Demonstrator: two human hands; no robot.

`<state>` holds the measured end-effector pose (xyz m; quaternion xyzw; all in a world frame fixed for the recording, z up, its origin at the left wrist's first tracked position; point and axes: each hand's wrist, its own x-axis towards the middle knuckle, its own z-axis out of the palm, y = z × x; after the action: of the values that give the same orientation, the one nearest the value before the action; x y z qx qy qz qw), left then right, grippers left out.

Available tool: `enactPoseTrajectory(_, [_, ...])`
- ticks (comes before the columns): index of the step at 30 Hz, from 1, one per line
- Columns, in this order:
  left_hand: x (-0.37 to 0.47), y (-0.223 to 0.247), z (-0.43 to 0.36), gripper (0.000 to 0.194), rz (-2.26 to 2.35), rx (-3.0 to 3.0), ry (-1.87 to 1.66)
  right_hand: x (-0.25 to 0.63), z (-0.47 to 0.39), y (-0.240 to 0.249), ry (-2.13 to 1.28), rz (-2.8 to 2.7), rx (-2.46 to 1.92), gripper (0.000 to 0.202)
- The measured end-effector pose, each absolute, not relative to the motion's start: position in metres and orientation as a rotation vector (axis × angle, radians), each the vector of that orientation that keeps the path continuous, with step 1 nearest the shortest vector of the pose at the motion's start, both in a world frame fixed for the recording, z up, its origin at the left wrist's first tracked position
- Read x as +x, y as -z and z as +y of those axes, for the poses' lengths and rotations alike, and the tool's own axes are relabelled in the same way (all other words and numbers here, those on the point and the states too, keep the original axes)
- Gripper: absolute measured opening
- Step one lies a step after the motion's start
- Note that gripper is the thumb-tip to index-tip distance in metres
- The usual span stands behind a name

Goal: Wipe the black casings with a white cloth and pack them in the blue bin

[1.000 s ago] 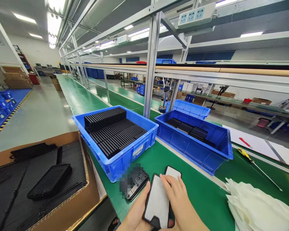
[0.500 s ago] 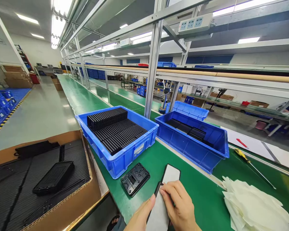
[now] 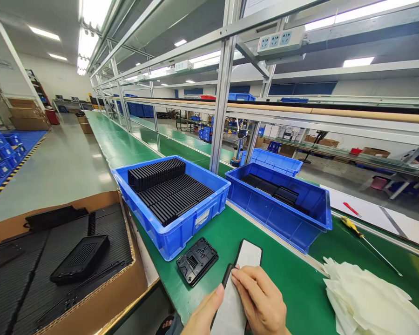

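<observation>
My left hand (image 3: 203,315) holds a flat black panel (image 3: 230,307) with a white film face, low at the frame's bottom edge. My right hand (image 3: 261,302) pinches the film at the panel's upper end. A second panel with a white face (image 3: 248,254) lies on the green bench just beyond my fingers. A black moulded housing (image 3: 197,260) lies open side up to the left of it.
Blue bin (image 3: 190,222) packed with upright black panels stands ahead; another blue bin (image 3: 300,223) to its right holds a few. Cardboard box (image 3: 125,284) with black trays and a housing at left. White sheets (image 3: 370,302) piled at right, yellow screwdriver (image 3: 356,229) beyond.
The panel in my hands has dropped lower in view, towards me. My right hand shifted from lying flat on its face to pinching its upper end. The view tilted slightly.
</observation>
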<state>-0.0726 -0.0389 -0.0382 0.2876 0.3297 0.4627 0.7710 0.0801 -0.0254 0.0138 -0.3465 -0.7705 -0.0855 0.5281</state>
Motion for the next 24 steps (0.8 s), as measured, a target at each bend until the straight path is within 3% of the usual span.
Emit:
enactPoseTrajectory(5, [-0.079,0.050,-0.040,0.029,0.841,0.598,-1.012,0.079,-0.027,-0.009,0.046,-1.853,-0.903,0.014])
enactPoseTrajectory(9, [-0.074,0.034,-0.035,0.048,0.764,0.526,-0.939,0.086,-0.028,-0.005,-0.202,-1.962,-0.923,0.016])
enactPoseTrajectory(12, [-0.071,0.025,-0.034,0.055,0.705,0.520,-0.883,0.087,-0.027,-0.002,-0.158,-1.948,-0.983,0.010])
enactPoseTrajectory(17, [-0.074,0.017,-0.036,0.058,0.730,0.561,-0.813,0.084,-0.025,-0.010,0.029,-1.978,-1.061,0.017])
enactPoseTrajectory(23, [-0.075,0.009,-0.028,0.062,0.641,0.395,-0.774,0.095,-0.028,-0.006,-0.084,-2.051,-0.950,0.016])
enactPoseTrajectory(24, [-0.074,0.009,-0.027,0.060,0.612,0.377,-0.755,0.096,-0.026,-0.004,-0.050,-2.035,-0.965,0.023])
